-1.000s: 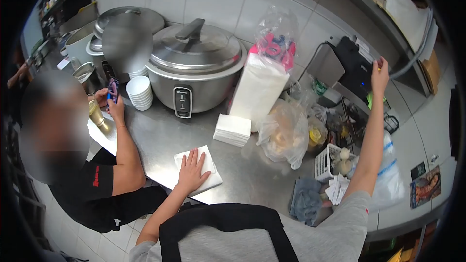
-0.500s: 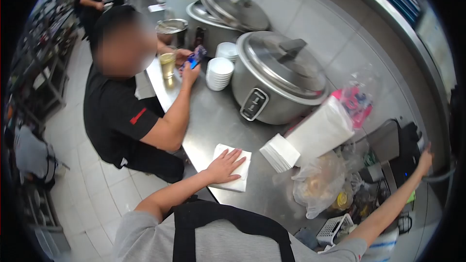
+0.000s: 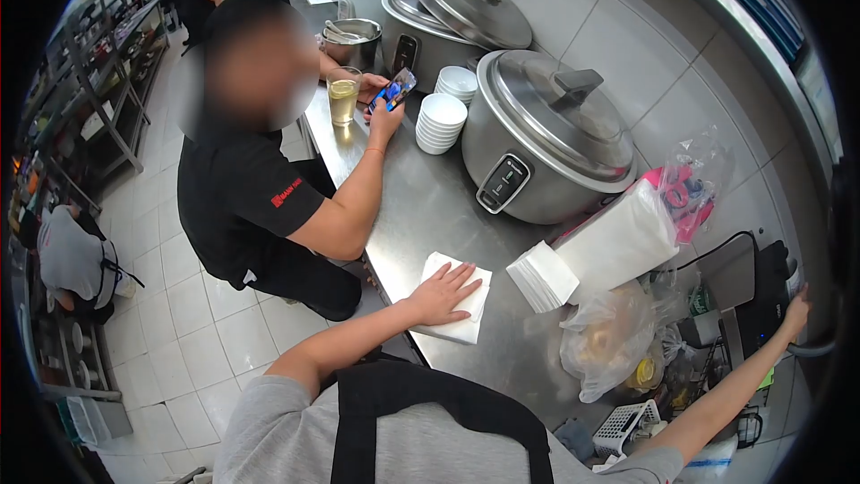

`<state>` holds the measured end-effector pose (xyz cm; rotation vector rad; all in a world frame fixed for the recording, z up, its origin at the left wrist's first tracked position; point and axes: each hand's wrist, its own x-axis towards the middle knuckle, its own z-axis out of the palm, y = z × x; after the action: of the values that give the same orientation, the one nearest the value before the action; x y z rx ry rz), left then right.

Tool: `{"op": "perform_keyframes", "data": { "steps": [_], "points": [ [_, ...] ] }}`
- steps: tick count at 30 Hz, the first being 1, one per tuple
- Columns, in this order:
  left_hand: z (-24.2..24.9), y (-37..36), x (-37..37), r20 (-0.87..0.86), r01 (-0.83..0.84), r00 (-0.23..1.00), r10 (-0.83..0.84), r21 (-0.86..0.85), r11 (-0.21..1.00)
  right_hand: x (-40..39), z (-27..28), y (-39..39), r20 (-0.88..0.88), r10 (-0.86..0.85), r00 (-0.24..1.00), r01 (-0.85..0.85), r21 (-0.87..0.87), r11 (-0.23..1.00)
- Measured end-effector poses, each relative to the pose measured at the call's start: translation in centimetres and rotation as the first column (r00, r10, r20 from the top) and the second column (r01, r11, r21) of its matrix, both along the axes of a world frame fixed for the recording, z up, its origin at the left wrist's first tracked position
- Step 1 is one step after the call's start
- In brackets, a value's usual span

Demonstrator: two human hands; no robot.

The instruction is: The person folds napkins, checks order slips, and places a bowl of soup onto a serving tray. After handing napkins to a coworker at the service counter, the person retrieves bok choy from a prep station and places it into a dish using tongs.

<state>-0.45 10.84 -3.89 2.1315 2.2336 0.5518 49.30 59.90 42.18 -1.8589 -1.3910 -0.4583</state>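
Note:
My left hand (image 3: 442, 294) lies flat with its fingers spread on a stack of white napkins (image 3: 461, 330) at the counter's front edge. Far to the right, my right hand (image 3: 796, 312) reaches to a black device (image 3: 769, 291) by the wall; its fingers are too small to make out clearly. Between my hands stand a second napkin stack (image 3: 543, 276), a long white napkin pack (image 3: 618, 242) and a clear plastic bag (image 3: 609, 336) with something light brown inside.
A large rice cooker (image 3: 546, 143) and stacked white bowls (image 3: 441, 123) stand on the steel counter (image 3: 403, 224). At left, a person in black (image 3: 260, 179) leans there holding a phone (image 3: 392, 91) near a glass (image 3: 343, 100). Another person (image 3: 76, 251) bends low at far left.
The view has shifted, so the counter and the things on it appear further right. My left hand remains on the napkins, and my right hand is still by the black device.

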Motion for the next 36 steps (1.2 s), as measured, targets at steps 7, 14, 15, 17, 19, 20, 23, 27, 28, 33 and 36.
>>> {"op": "perform_keyframes", "data": {
  "steps": [7, 14, 15, 17, 19, 20, 23, 27, 28, 33, 36],
  "points": [
    [0.0, 0.0, -0.2, -0.01, 0.002, 1.0, -0.002, 0.011, 1.0, 0.8, 0.4, 1.3, 0.031, 0.013, 0.999, -0.012, -0.016, 1.0],
    [0.6, -0.1, -0.1, 0.072, -0.005, 0.997, 0.004, 0.006, 1.0, 10.4, 1.4, 12.1, 0.387, 0.272, 0.881, -0.345, 0.134, 0.929],
    [1.0, -0.1, -0.2, 0.075, 0.004, 0.997, -0.004, 0.002, 1.0, 11.5, 1.8, 13.0, 0.389, 0.266, 0.882, -0.337, 0.128, 0.933],
    [1.8, -0.2, -0.4, 0.161, 0.028, 0.987, -0.027, -0.004, 1.0, 12.4, 2.1, 12.6, -0.132, 0.542, 0.83, -0.55, -0.033, 0.834],
    [2.4, -0.6, -1.1, 0.228, 0.067, 0.971, -0.069, 0.017, 0.998, 10.8, 1.3, 9.7, -0.386, 0.614, 0.688, -0.577, 0.223, 0.786],
    [2.9, -0.3, -1.5, 0.287, 0.105, 0.951, -0.114, 0.046, 0.993, 9.6, 0.8, 7.3, -0.36, 0.612, 0.704, -0.548, 0.272, 0.791],
    [5.4, -0.3, -2.2, 0.325, 0.128, 0.934, -0.149, 0.087, 0.988, 4.6, -0.3, -1.3, -0.257, 0.667, 0.699, -0.565, 0.373, 0.736],
    [7.3, 1.5, -2.5, 0.712, 0.215, 0.638, -0.293, 0.201, 0.956, -6.0, -1.7, -17.1, -0.371, 0.768, 0.522, -0.693, 0.341, 0.635],
    [7.7, 2.1, -2.1, 0.863, 0.252, 0.416, -0.288, 0.195, 0.948, -8.5, -2.6, -20.4, -0.392, 0.786, 0.478, -0.712, 0.351, 0.608],
    [11.1, 7.5, 1.8, 0.923, 0.535, -0.373, -0.097, 0.299, 0.79, -16.1, -8.0, -33.0, -0.519, 0.764, 0.383, -0.855, 0.114, 0.506],
    [13.4, 9.8, 6.0, 0.81, 0.586, -0.584, -0.046, 0.46, 0.667, -18.7, -11.1, -39.2, -0.641, 0.687, 0.342, -0.921, -0.084, 0.381]
  ]
}}
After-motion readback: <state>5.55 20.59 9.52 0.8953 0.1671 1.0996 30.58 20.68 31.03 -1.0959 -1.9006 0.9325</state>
